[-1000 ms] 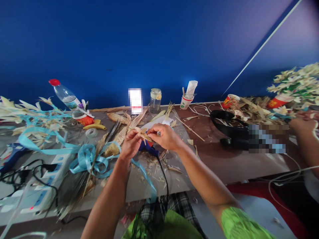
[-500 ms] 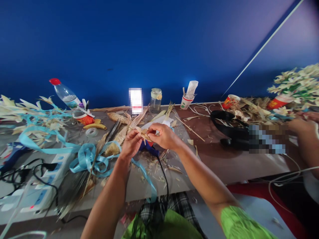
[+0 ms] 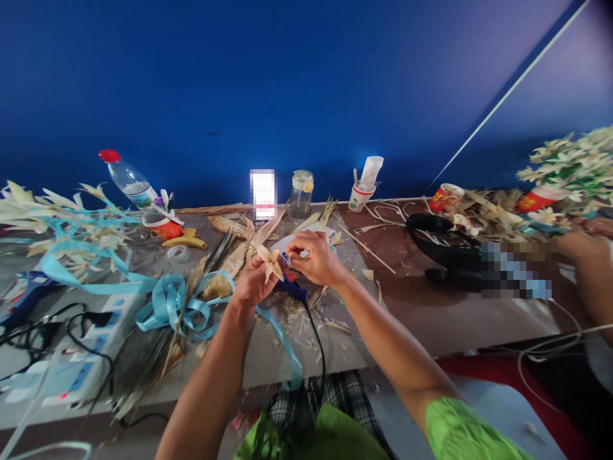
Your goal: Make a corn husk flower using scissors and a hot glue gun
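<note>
My left hand (image 3: 255,283) is closed on a pale husk flower (image 3: 271,263), its pointed petals opened towards me. Just right of the flower, my right hand (image 3: 313,259) is curled with thumb and fingertips pinched together; whatever lies between them is too small to make out. Beneath my hands lies a dark blue tool (image 3: 293,289) with a black cord, partly hidden by my fingers. Dried corn husks (image 3: 268,227) fan out behind the flower. A light blue ribbon (image 3: 167,300) lies in loops left of my left hand.
A power strip (image 3: 90,348) with tangled cords lies at left. At the back stand a tilted plastic bottle (image 3: 131,185), a jar (image 3: 301,195) and a paper cup (image 3: 361,197). A black bag (image 3: 445,249) lies at right, near another person's hand (image 3: 582,249).
The husk flower has turned so its open petals face me, still in my left hand. My right fingers have come off the petals, slightly to the right.
</note>
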Motion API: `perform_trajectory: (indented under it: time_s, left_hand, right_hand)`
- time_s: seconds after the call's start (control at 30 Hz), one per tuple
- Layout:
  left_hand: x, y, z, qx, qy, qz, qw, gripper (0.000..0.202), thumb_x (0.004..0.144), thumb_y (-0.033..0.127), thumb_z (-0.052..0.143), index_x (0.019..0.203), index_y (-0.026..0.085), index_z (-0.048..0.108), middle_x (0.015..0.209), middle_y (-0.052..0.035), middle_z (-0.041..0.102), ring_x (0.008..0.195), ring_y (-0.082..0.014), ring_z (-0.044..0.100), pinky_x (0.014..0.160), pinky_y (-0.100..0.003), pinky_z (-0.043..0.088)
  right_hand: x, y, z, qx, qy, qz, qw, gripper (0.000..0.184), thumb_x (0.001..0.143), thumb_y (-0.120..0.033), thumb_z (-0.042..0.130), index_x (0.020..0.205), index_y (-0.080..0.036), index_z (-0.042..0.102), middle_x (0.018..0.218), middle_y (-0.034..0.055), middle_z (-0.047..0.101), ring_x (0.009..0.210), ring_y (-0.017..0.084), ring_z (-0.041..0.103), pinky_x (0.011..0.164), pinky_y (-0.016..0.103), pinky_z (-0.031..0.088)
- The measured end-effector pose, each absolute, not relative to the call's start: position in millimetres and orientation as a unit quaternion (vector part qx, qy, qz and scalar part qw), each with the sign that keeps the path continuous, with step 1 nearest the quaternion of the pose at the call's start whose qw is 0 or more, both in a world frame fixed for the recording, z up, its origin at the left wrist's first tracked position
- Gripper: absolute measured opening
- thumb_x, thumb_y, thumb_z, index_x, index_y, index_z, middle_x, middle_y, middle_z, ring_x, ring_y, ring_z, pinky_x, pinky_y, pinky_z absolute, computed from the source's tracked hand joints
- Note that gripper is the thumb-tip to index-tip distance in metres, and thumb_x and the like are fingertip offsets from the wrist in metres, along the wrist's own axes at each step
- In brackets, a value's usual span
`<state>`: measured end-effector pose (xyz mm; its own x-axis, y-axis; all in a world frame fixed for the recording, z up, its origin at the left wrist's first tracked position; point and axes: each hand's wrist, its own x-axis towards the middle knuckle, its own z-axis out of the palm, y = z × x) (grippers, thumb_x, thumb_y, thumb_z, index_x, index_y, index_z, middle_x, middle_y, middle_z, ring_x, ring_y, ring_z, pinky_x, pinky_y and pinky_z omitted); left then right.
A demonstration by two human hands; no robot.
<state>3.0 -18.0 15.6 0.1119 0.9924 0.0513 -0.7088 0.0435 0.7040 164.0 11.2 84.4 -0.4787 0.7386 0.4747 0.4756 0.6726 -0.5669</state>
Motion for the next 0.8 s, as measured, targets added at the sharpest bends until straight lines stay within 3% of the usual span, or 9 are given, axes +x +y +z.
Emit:
perform_trajectory:
  time_s: [0.17, 0.27, 0.37, 0.43, 0.6, 0.8]
  left_hand:
    - [3.3, -17.6, 23.6, 0.311, 0.210, 0.624, 0.685, 0.020, 0.057, 0.025, 0.081, 0.065, 0.017, 0.064, 0.061, 0.0019, 0.058, 0.056, -0.0077, 0.054, 0.068, -0.026, 0.050]
    - [3.6, -14.9, 24.2, 0.305, 0.235, 0.650, 0.655, 0.023, 0.055, 0.026, 0.082, 0.067, 0.018, 0.065, 0.065, 0.0007, 0.061, 0.060, -0.0098, 0.057, 0.067, -0.027, 0.050]
    - [5.1, -10.7, 22.5, 0.299, 0.271, 0.685, 0.606, 0.026, 0.053, 0.024, 0.083, 0.071, 0.019, 0.065, 0.071, 0.0003, 0.065, 0.065, -0.0111, 0.060, 0.067, -0.027, 0.050]
    - [6.6, -8.3, 21.7, 0.303, 0.280, 0.705, 0.577, 0.025, 0.055, 0.023, 0.082, 0.071, 0.019, 0.064, 0.068, 0.0019, 0.064, 0.063, -0.0101, 0.060, 0.067, -0.026, 0.049]
    - [10.0, -7.1, 22.5, 0.314, 0.297, 0.722, 0.540, 0.022, 0.057, 0.023, 0.080, 0.068, 0.018, 0.062, 0.063, 0.0037, 0.064, 0.061, -0.0077, 0.059, 0.068, -0.022, 0.047]
    - [14.4, -10.0, 26.7, 0.323, 0.310, 0.710, 0.543, 0.027, 0.055, 0.023, 0.081, 0.075, 0.021, 0.063, 0.069, 0.0045, 0.067, 0.066, -0.0084, 0.060, 0.072, -0.023, 0.047]
  right_hand:
    - [166.8, 16.0, 80.2, -0.436, -0.817, 0.105, 0.363, 0.013, 0.074, -0.013, 0.055, 0.062, -0.018, 0.056, 0.067, -0.0011, 0.058, 0.072, 0.014, 0.051, 0.075, 0.031, 0.025]
    - [170.7, 20.4, 76.3, -0.489, -0.795, 0.086, 0.348, 0.019, 0.078, -0.021, 0.056, 0.059, -0.018, 0.055, 0.064, 0.0013, 0.058, 0.071, 0.015, 0.051, 0.074, 0.031, 0.027]
    - [172.7, 19.7, 73.0, -0.508, -0.771, 0.078, 0.377, 0.013, 0.081, -0.021, 0.054, 0.071, -0.019, 0.061, 0.077, 0.0053, 0.063, 0.079, 0.018, 0.054, 0.076, 0.031, 0.031]
    - [171.9, 15.9, 70.5, -0.499, -0.755, 0.120, 0.407, 0.014, 0.081, -0.016, 0.050, 0.082, -0.020, 0.064, 0.087, 0.0057, 0.065, 0.083, 0.018, 0.056, 0.077, 0.030, 0.034]
    - [160.5, 2.6, 60.5, -0.418, -0.727, 0.383, 0.388, 0.013, 0.080, -0.027, 0.054, 0.077, -0.018, 0.062, 0.071, 0.0020, 0.063, 0.067, 0.014, 0.057, 0.065, 0.025, 0.043]
    - [137.6, -8.6, 51.0, -0.381, -0.636, 0.453, 0.496, 0.016, 0.073, -0.030, 0.060, 0.082, -0.016, 0.061, 0.080, 0.0034, 0.060, 0.070, 0.014, 0.056, 0.064, 0.024, 0.046]
